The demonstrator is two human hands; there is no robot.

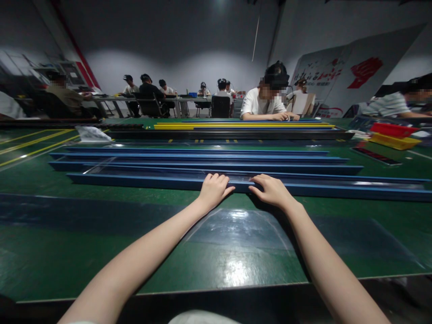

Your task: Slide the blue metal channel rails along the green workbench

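Observation:
Both of my arms reach forward over a green table (101,252). My left hand (213,190) rests with its fingers curled over the near edge of a long blue rail (135,181) that runs across the table. My right hand (272,189) lies beside it, about a hand's width to the right, with fingers pressed on the same blue rail. Behind this rail lie several more long blue rails (189,157), parallel to it.
Further back lie a black rail (229,134) and yellow rails (236,126). Red and yellow trays (393,135) sit at the right. A person in a white shirt (266,104) works opposite; other people sit at tables behind and to both sides.

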